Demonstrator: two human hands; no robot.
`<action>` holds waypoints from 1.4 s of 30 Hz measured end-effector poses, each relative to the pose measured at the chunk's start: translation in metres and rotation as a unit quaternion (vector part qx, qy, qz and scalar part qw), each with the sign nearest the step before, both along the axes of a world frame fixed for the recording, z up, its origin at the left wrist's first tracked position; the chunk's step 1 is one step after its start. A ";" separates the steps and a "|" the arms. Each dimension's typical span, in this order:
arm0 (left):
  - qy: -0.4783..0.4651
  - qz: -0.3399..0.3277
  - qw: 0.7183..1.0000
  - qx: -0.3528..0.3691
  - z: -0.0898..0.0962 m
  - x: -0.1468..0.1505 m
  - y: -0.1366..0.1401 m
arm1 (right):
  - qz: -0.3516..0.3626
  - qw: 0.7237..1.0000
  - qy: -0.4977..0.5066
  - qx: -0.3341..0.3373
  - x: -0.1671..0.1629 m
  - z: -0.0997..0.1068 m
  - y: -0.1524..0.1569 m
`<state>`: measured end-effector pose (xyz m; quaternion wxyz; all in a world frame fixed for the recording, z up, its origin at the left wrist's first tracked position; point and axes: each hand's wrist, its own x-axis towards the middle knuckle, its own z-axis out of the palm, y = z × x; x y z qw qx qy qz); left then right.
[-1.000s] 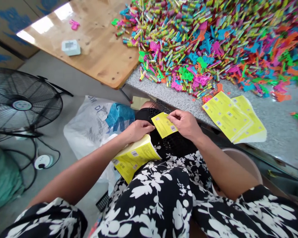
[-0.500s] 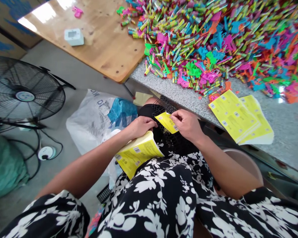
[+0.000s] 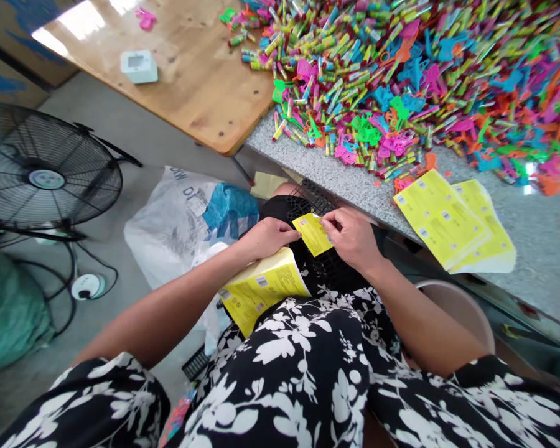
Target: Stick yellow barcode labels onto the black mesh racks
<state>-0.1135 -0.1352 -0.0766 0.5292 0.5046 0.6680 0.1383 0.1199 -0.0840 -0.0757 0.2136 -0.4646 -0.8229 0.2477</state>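
My right hand (image 3: 352,239) pinches a small yellow printed label (image 3: 313,233) by its right side, above my lap. My left hand (image 3: 273,239) is closed at the top edge of a yellow sheet of printed labels (image 3: 268,286), which curves over my lap and shows a pale back along its upper edge. The left thumb tip reaches the left edge of the small label; I cannot tell whether it presses on it. The remaining left fingers are partly hidden. Off to the right, a pile of similar yellow label sheets (image 3: 441,214) lies at the counter's edge.
Small printed tubes (image 3: 354,56) and colourful plastic toy pieces (image 3: 396,143) are heaped on the grey speckled counter (image 3: 536,249). A wooden table (image 3: 191,93) adjoins it, bearing a white device (image 3: 139,66). Left are a floor fan (image 3: 46,177) and a plastic bag (image 3: 161,224).
The small yellow label has turned flatter toward me, showing more of its printed face. My left thumb has moved slightly right to the label's edge. The right hand has barely moved.
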 end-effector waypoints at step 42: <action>-0.022 -0.008 1.000 -0.018 -0.005 0.007 0.007 | -0.068 0.977 0.137 -0.149 0.000 0.003 -0.003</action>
